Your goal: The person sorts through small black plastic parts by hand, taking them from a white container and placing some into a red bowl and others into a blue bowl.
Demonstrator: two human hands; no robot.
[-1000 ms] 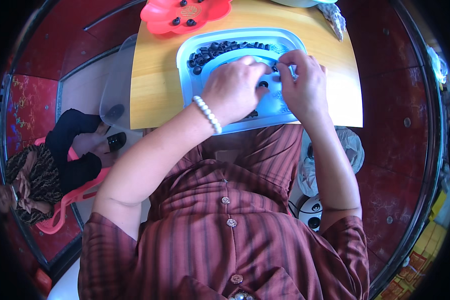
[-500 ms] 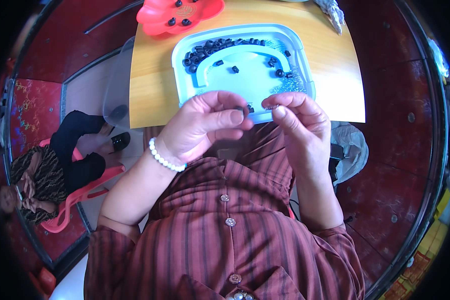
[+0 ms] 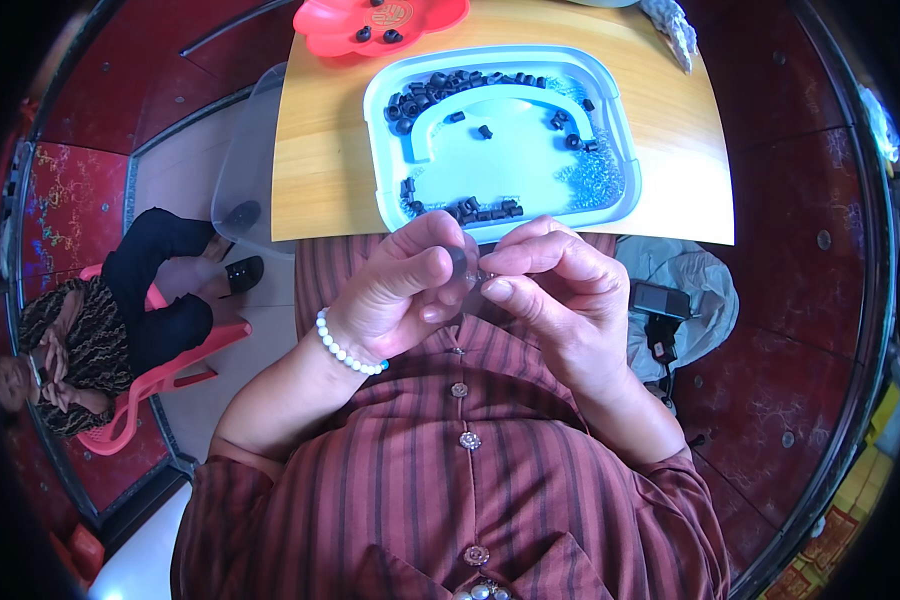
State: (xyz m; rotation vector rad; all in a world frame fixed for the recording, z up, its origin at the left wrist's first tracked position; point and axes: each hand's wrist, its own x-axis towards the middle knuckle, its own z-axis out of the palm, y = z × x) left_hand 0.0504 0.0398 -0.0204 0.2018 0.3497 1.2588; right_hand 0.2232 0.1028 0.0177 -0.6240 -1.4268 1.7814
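Observation:
My left hand (image 3: 395, 280) is closed, with a small black plastic part (image 3: 459, 261) pinched between thumb and fingers. Close against it, my right hand (image 3: 562, 295) pinches a tiny metal piece (image 3: 484, 277) that looks like a coil spring. The fingertips of both hands nearly meet just below the near rim of a pale blue tray (image 3: 378, 150). Inside this tray, black parts (image 3: 430, 92) are heaped behind a curved divider (image 3: 510, 94), and several more lie along the near edge. Silvery springs (image 3: 598, 183) are scattered at its right side.
A red petal-shaped dish (image 3: 335, 38) with a few black pieces sits at the table's far left. The wooden table (image 3: 315, 150) ends just before my lap. On the right are a white plastic bag (image 3: 710, 290) and a dark device (image 3: 660, 300). At left, another person sits on a red chair (image 3: 210, 350).
My right hand has moved left and down, bringing the metal piece to the black part in my left hand. The view has shifted slightly, showing more of the tray's near edge.

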